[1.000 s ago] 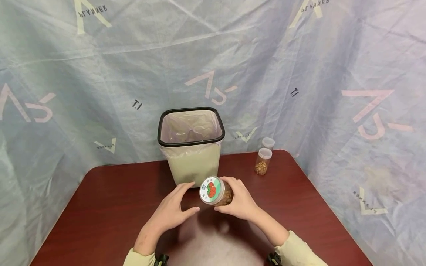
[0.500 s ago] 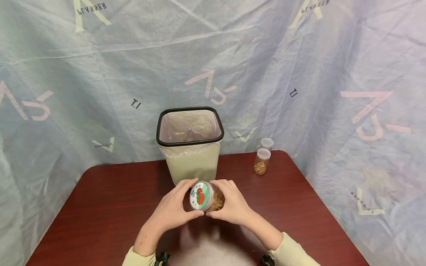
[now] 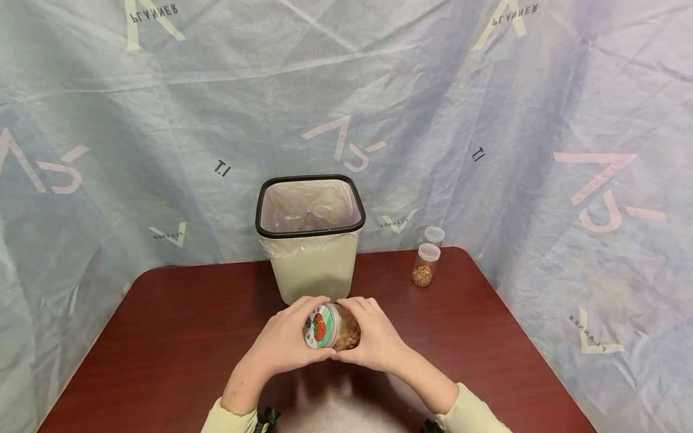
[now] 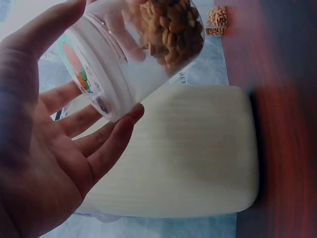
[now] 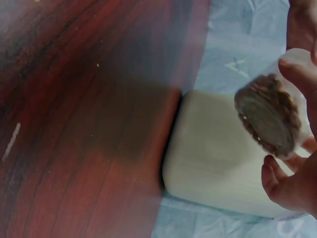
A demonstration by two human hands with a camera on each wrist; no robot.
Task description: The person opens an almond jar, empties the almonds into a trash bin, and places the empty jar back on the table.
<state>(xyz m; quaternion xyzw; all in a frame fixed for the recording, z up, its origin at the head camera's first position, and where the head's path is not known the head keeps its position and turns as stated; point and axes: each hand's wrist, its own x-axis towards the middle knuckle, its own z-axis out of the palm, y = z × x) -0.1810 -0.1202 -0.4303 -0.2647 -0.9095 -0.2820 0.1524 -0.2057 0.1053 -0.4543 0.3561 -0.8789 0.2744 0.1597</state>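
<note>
A clear plastic jar (image 3: pixel 348 329) of brown nuts, which look like almonds, is held off the table with its lid tilted to the left. My right hand (image 3: pixel 377 338) grips the jar's body, fingers over the far side and thumb at the near side. Around the lid (image 3: pixel 322 326), which bears a tomato picture on white and green, curl the fingers and thumb of my left hand (image 3: pixel 280 341). The left wrist view has the lid (image 4: pixel 96 64) seated on the jar. Nuts cover the jar's bottom (image 5: pixel 270 119) in the right wrist view.
A cream bin (image 3: pixel 314 267) with a black rim and a plastic liner stands just beyond my hands. At the back right of the dark red table (image 3: pixel 189 325) are two clear jars, the front jar (image 3: pixel 425 267) partly hiding the rear jar (image 3: pixel 434 234). A printed cloth hangs behind.
The right hand has brought the jar leftward and slightly nearer to me. My left hand, apart from the jar a second ago, has taken hold of the lid.
</note>
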